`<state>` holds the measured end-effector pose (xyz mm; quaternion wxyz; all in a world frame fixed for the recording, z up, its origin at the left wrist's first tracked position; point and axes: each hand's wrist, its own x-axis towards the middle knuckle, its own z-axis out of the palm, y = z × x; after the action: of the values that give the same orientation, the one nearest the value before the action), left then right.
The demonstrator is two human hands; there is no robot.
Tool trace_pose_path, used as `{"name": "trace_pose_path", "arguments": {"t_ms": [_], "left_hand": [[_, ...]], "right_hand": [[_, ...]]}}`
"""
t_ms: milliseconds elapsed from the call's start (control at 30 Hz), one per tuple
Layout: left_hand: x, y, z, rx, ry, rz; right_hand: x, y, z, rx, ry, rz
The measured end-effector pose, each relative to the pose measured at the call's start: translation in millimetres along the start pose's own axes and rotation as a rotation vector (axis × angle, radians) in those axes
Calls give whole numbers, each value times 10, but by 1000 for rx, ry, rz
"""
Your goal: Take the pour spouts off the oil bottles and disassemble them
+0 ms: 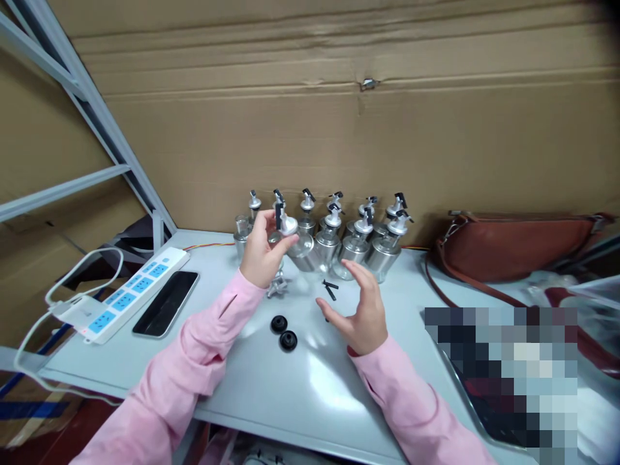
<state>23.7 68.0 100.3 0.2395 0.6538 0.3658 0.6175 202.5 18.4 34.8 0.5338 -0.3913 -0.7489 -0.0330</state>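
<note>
Two rows of glass bottles with silver spouts and black flaps stand at the back of the table. My left hand (264, 252) has its thumb and fingers closed around the silver spout (289, 225) of a tilted bottle (304, 250) at the front of the group. My right hand (363, 310) is held over the table to the right, thumb and fingers apart, with nothing between them. Two small black strips (330, 290) lie between my hands. Nearer me are two round black caps (288, 340). Small silver parts (278, 285) rest just below my left hand.
On the left lie a white power strip (130, 294) with cables and a black phone (166, 303). A brown bag (520, 248) with its strap sits at the right. A cardboard wall (271, 142) rises behind the bottles.
</note>
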Motion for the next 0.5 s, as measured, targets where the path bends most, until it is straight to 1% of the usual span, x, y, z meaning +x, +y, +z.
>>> {"name": "trace_pose_path", "arguments": {"t_ms": [67, 133, 200, 267, 300, 367, 400, 433, 500], "left_hand": [[-107, 87, 33, -180, -87, -109], [-218, 153, 131, -383, -174, -220], [-323, 198, 265, -529, -195, -264], [-405, 213, 397, -600, -148, -306], [-432, 207, 449, -599, -107, -340], [-454, 168, 514, -578, -34, -400], [-449, 140, 525, -581, -16, -424], [-437, 111, 523, -602, -15, -443], [-395, 60, 490, -687, -59, -487]], "right_hand": [[0, 19, 13, -39, -39, 28], [-13, 17, 30, -49, -97, 100], [-37, 0, 47, -43, -131, 171], [-66, -19, 60, -70, -151, 204], [-81, -28, 65, -92, -169, 206], [-103, -50, 69, -113, -227, 216], [-108, -64, 67, -93, -267, 233], [-107, -81, 62, -47, -314, 261], [-88, -122, 38, 104, -426, 347]]}}
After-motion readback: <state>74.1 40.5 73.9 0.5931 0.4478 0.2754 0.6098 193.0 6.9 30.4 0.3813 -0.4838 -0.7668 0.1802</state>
